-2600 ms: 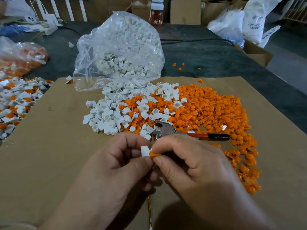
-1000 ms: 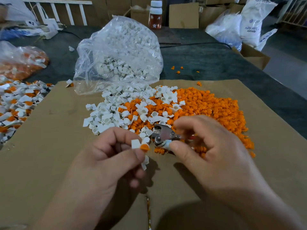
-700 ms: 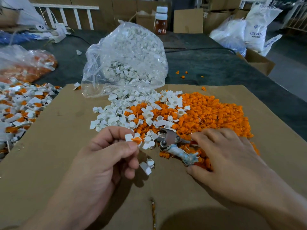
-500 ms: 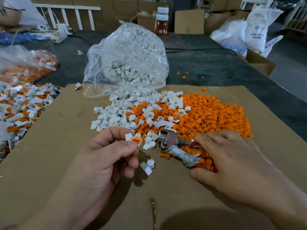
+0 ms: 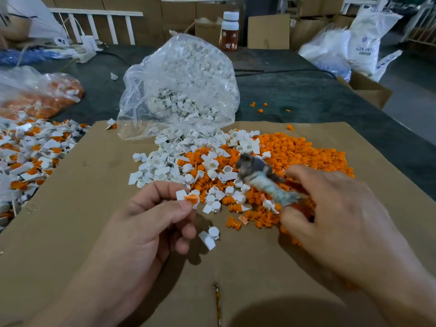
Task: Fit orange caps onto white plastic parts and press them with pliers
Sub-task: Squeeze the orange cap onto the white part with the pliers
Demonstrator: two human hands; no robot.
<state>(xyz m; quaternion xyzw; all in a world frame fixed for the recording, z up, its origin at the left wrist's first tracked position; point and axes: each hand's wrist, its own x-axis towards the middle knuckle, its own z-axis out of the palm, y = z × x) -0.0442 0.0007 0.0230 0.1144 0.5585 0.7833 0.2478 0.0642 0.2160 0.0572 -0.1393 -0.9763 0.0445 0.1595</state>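
Your left hand (image 5: 146,223) pinches a white part (image 5: 181,194) between thumb and forefinger, held up above the cardboard sheet (image 5: 70,232), with an orange cap (image 5: 191,198) seated on its right end. That narrow fingertip grip leaves the cap exposed and facing the tool, which suits the pressing step. Your right hand (image 5: 330,208) curls round the handles of the pliers (image 5: 262,178), whose head points far-left over the heap. The tool is blurred, so you cannot tell how far its jaws stand apart. Pliers and capped part are near each other but not touching, so the squeeze looks not yet done.

The loose caps (image 5: 306,152) and loose white parts (image 5: 165,166) lie just beyond your hands for quick reach. A clear bag (image 5: 184,74) spills more white parts behind them. The finished pieces (image 5: 28,149) are heaped at the far left of the desk (image 5: 306,95), well apart from the raw stock.
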